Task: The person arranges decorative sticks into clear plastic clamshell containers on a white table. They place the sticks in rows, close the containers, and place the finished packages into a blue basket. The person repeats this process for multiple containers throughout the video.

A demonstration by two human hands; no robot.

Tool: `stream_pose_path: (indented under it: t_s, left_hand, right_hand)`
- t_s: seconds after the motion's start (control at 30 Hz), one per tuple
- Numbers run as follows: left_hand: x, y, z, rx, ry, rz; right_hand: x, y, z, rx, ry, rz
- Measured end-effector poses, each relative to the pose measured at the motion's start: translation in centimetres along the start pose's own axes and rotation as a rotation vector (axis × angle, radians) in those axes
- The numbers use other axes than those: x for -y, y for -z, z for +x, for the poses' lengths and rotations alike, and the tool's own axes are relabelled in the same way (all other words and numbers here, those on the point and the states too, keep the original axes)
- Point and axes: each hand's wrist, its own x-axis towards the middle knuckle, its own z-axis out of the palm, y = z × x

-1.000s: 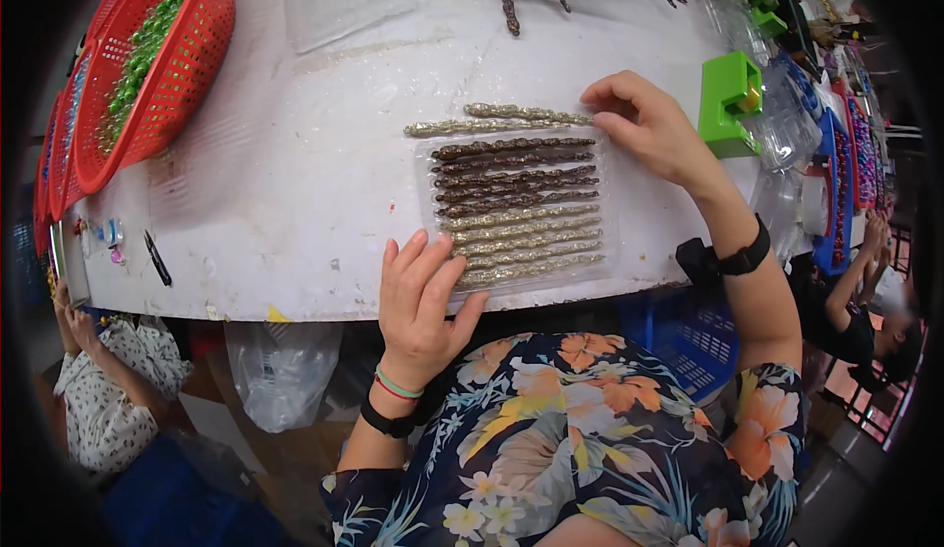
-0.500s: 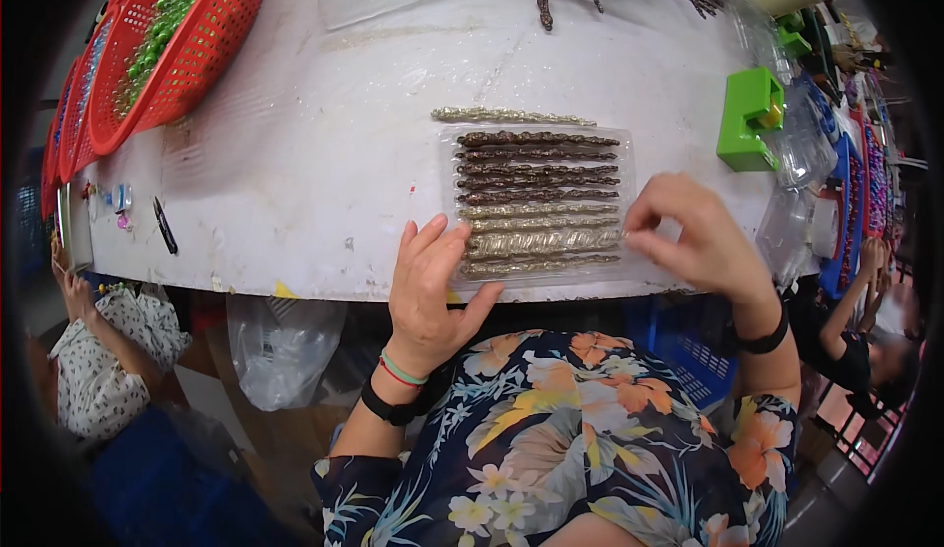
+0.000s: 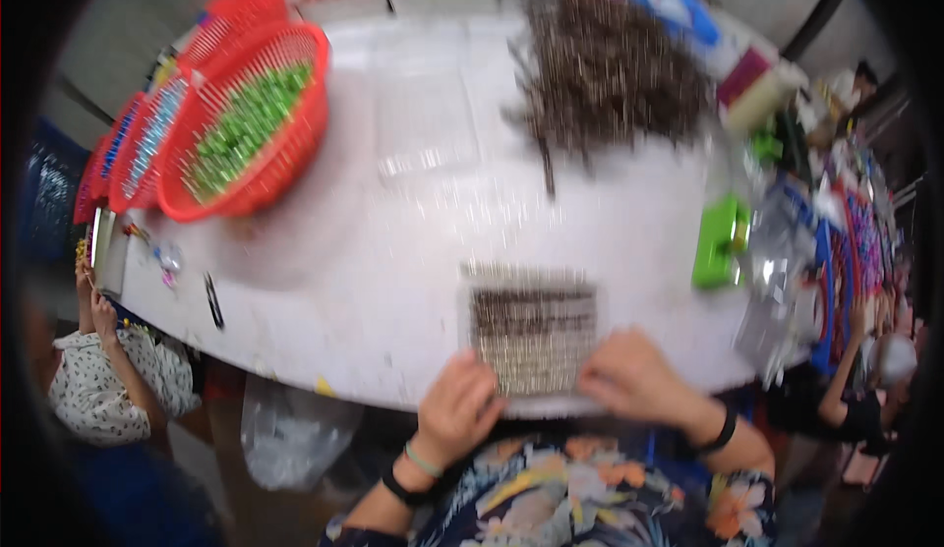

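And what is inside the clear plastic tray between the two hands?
The tray holds dark brown, knobbly sticks on its far side, pale gold ones nearer. The left hand covers part of its left edge; what lies beneath the sticks is hidden.

the white table (image 3: 344,321) carries a red basket (image 3: 313,124), dark sticks (image 3: 619,75), a filled tray (image 3: 601,306), green dispenser (image 3: 716,247) and black pen (image 3: 213,301).
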Motion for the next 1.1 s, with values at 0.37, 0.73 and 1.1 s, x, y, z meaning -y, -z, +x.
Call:
stream_pose_path:
  t_s: [0.37,0.73,1.1]
  left_hand:
    - [-1.1,0.7,0.3,-0.138,-0.061,0.002]
    - [-1.2,1.0,1.0,-0.166,-0.106,-0.018]
    - [-1.0,1.3,0.8,-0.161,-0.133,-0.016]
  right_hand:
    - [0.0,-1.1,0.3,-0.007,0.026,-0.077]
    - [-0.2,-0.8,0.8,0.08,-0.016,-0.088]
    - [-3.1,3.2,8.9,-0.219,-0.114,0.032]
